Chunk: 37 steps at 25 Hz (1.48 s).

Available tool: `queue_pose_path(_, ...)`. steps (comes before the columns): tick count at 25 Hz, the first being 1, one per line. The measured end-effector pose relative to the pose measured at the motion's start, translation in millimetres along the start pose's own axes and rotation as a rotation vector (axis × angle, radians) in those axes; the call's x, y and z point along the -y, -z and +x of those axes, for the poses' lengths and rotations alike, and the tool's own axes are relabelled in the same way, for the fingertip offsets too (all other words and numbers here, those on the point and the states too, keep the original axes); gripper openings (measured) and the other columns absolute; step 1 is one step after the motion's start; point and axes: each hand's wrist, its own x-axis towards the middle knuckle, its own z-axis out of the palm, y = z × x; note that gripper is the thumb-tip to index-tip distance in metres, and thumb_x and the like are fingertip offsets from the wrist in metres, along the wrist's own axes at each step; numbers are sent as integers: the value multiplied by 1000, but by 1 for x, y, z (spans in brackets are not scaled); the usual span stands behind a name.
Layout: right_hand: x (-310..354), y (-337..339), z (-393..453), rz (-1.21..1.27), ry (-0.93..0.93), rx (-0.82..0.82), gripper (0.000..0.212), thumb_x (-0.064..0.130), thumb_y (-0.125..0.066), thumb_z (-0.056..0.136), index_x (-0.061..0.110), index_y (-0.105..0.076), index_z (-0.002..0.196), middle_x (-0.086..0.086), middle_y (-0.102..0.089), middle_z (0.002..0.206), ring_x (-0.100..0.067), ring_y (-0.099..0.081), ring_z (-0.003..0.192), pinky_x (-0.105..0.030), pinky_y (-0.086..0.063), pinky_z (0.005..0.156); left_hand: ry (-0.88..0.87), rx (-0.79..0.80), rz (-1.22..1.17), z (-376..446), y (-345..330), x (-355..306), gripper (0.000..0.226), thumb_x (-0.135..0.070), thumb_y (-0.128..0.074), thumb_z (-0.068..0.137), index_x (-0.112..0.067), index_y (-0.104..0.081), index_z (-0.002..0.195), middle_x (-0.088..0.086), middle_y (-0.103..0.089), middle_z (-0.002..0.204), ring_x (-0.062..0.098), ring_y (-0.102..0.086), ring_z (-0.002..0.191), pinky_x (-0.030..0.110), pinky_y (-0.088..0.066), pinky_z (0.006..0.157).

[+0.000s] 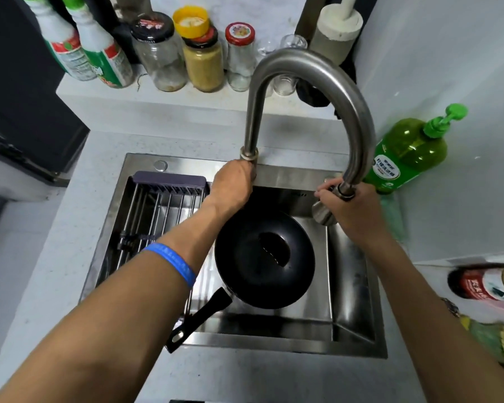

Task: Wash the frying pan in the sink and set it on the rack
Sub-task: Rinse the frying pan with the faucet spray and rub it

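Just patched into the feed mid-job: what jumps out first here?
The tall curved faucet arches over the sink; the left hand grips its base and the right hand its spout end. Below them a black frying pan sits in the basin, its handle jutting over the front rim.

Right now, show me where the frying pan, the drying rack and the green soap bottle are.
frying pan (245, 271): head view, on its dark inner wall, in the sink.
drying rack (154, 207): head view, on the metal bars at the sink's left.
green soap bottle (410, 149): head view, on its green body.
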Motion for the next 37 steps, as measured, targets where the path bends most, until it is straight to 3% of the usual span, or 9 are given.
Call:
queue_pose_path(4,-4,1,-4,-70,-12,44,12,16,-68,81,18,-74,71,2,-72,72,-12,-66,73,-31,-49,68,98,20,-39,-28,-3,36,25,3,-54,80,-8,-70,95,15,-70,92,36,-65,89,38,-50,77)
queue_pose_path(7,1,4,-10,-180,-58,119,27,23,-64,88,12,-57,64,0,-60,62,-9,-51,55,-32,-37,55,47,24,-148,-56,0,61,36,-5,-56,87,-11,-65,121,12,-65,122,33,-60,114,37,-47,94)
queue_pose_path(9,7,6,-10,-210,-124,120,30,29,-61,88,12,-54,64,-6,-58,63,-16,-50,58,-34,-38,58,76,41,-222,-103,-10,70,43,-17,-58,91,-13,-56,134,15,-59,131,33,-56,119,39,-43,100)
queue_pose_path(14,8,9,-11,-235,-154,112,29,34,-66,80,7,-66,72,-10,-66,65,-31,-66,68,-49,-59,66,312,373,-102,-265,-61,87,24,-35,-62,89,-16,-63,104,5,-59,101,28,-62,96,37,-52,76)
queue_pose_path(20,-18,-3,-31,-341,-179,186,28,30,-65,81,5,-65,69,-10,-65,62,-32,-67,67,-48,-58,68,323,311,-186,-290,-78,91,29,-15,-56,88,-26,-69,112,4,-65,99,24,-62,89,35,-53,75)
queue_pose_path(25,-23,-22,-45,-475,-227,301,39,49,-56,81,20,-58,56,-1,-64,64,-24,-62,69,-39,-49,70,345,315,-180,-287,-78,94,25,-19,-61,88,-30,-71,109,-8,-54,88,18,-62,84,29,-50,70)
queue_pose_path(29,-16,-53,-56,-220,-250,350,39,39,-67,86,10,-62,61,6,-62,53,-8,-62,58,-30,-49,64,348,334,-177,-284,-79,95,19,-21,-66,87,-28,-72,104,-10,-54,83,10,-53,72,22,-44,65)
queue_pose_path(33,-1,-87,-56,104,-267,297,21,32,-68,91,17,-74,78,5,-57,49,-9,-53,49,-25,-44,55,395,350,-202,-280,-77,95,14,-21,-66,86,-26,-71,99,-4,-68,89,15,-64,79,25,-51,70)
queue_pose_path(37,7,-93,-37,145,-233,231,7,31,-66,93,29,-72,89,9,-62,51,-3,-53,48,-19,-44,53,452,356,-267,-282,-80,98,9,-19,-67,85,-28,-67,89,-11,-62,78,4,-59,69,10,-32,51)
